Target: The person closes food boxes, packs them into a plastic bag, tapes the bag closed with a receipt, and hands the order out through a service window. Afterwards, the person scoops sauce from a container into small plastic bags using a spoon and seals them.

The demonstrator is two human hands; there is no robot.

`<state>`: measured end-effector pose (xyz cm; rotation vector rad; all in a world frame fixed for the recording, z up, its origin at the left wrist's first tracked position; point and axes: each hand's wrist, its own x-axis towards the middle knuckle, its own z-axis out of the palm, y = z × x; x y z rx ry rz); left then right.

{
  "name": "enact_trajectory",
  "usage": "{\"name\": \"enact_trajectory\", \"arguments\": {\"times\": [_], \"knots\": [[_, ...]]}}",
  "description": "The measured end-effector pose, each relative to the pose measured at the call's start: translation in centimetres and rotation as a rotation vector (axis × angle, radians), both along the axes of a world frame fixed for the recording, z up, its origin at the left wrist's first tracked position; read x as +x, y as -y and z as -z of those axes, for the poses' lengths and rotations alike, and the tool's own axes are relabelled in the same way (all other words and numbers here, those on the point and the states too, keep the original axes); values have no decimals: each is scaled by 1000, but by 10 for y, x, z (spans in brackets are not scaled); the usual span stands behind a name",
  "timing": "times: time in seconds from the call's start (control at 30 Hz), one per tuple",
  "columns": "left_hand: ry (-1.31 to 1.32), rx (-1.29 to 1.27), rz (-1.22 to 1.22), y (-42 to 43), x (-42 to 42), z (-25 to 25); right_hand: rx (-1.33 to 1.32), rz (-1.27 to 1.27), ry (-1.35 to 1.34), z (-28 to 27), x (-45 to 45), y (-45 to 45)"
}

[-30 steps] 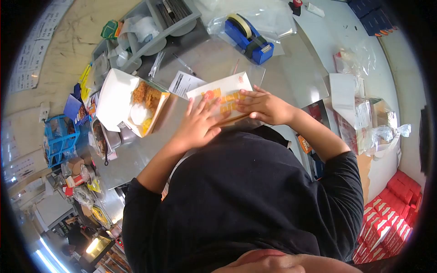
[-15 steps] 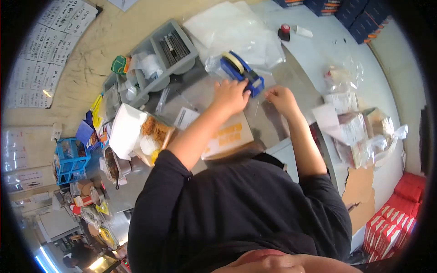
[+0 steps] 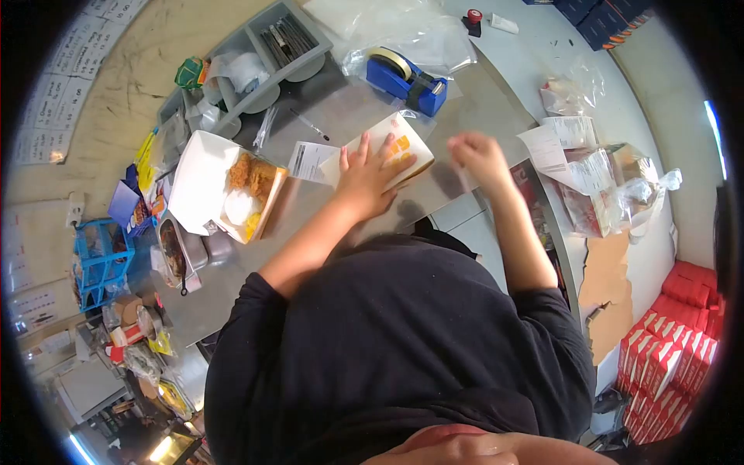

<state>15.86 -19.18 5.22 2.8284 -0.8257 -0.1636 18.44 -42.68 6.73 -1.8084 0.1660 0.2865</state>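
Note:
My left hand (image 3: 366, 180) lies spread over a closed white carton (image 3: 411, 147) with yellow print, pressing on its top. To the right of the carton, my right hand (image 3: 478, 159) hangs above the metal counter, fingers curled together and slightly blurred; what they pinch, if anything, I cannot make out. A blue tape dispenser (image 3: 407, 84) stands beyond both hands, touched by neither. Left of my left hand, an open white box (image 3: 203, 182) holds fried chicken (image 3: 252, 175), a white mound and something yellow. A printed slip (image 3: 310, 160) lies between the box and the carton.
A grey divided organizer (image 3: 291, 62) stands at the back left, with a pen (image 3: 310, 124) near it. Clear plastic bags (image 3: 387, 27) lie behind the dispenser. On the right are bagged goods with receipts (image 3: 593, 182), torn cardboard (image 3: 606, 294) and stacked red-and-white boxes (image 3: 670, 356).
My left hand has moved from the tape dispenser down onto the carton, which is now tilted differently. My right hand has moved away from the dispenser's edge. The view has shifted too.

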Motion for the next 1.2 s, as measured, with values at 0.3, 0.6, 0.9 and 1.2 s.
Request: {"name": "enact_trajectory", "arguments": {"times": [0.3,0.6,0.9,1.2], "knots": [[-21,-124,-56,-14,1,0,-483,4,266,68,-54,-83],[413,-631,-429,-82,-31,-10,-697,-330,882,24,-87,-110],[-86,-921,-1355,-236,-105,57,-802,-311,854,34,-15,-164],[99,-1324,-932,-207,-160,32,-166,-458,406,-10,-20,-216]]}}
